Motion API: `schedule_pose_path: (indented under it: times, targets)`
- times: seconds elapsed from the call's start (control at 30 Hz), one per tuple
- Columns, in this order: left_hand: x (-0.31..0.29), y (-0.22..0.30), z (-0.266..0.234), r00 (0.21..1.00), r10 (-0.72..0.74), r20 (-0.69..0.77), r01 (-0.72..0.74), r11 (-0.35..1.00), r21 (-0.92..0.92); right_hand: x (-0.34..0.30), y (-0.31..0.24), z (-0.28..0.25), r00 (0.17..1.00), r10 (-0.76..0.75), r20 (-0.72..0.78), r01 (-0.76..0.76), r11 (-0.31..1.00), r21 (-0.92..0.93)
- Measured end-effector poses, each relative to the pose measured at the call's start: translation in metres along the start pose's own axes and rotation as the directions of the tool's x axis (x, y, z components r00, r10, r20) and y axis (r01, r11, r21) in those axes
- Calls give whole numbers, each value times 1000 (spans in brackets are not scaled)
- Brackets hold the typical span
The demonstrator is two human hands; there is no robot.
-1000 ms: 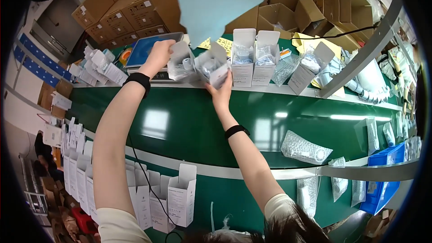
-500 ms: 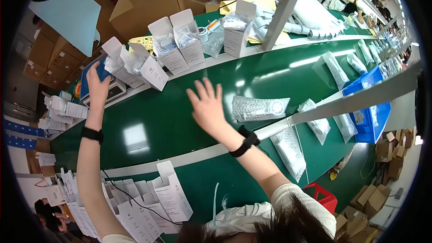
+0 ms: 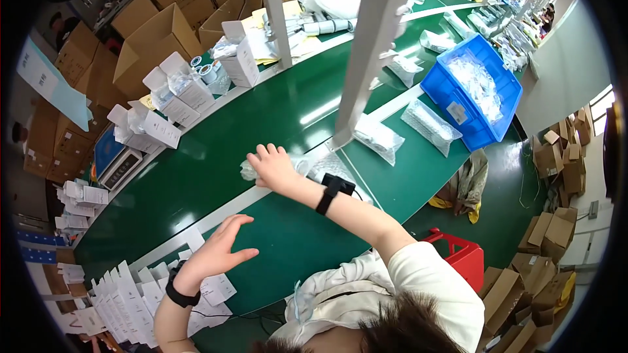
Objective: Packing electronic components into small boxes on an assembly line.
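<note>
My right hand (image 3: 278, 168) lies over a clear bubble-wrap pouch (image 3: 246, 170) on the green belt, its fingers apart. The palm hides much of the pouch, and its contents cannot be made out. My left hand (image 3: 221, 248) is open in the air above the near table, thumb spread from the fingers, holding nothing. Just below and left of it stand several open white cartons (image 3: 140, 297). Another bubble-wrap pouch (image 3: 333, 168) lies partly behind my right wrist.
A grey post (image 3: 366, 59) rises beside the belt. More pouches (image 3: 428, 127) lie near a blue bin (image 3: 474, 91) of clear bags. Filled white cartons (image 3: 186, 95) and a scale (image 3: 118, 163) line the far edge. A red stool (image 3: 458, 258) stands at lower right.
My left hand has come back from the scale toward the near cartons. My right hand has moved onto the bubble-wrap pouch. The view has swung to the right.
</note>
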State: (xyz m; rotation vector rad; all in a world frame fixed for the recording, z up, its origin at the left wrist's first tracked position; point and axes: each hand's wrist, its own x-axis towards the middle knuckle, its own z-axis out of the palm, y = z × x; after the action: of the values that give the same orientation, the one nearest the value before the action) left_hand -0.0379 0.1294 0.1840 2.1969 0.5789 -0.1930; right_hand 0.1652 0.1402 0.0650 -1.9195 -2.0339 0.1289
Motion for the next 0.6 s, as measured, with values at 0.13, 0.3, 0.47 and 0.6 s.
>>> schedule_pose_path:
  times: [0.13, 0.3, 0.47, 0.6]
  targets:
    - [67, -7, 105, 854, -520, -24, 360, 624, -694, -98, 42, -109, 998, 53, -37, -30, 888, 460]
    - [188, 13, 243, 687, -637, -349, 158, 600, -785, -180, 220, -127, 930, 319, 182, -365, 858, 360]
    - [274, 60, 288, 681, -422, -598, 106, 865, -490, -193, 342, -94, 935, 302, 186, -347, 886, 309]
    - [332, 106, 335, 666, -395, -633, 136, 899, -417, -131, 379, -109, 978, 185, -98, -161, 963, 216]
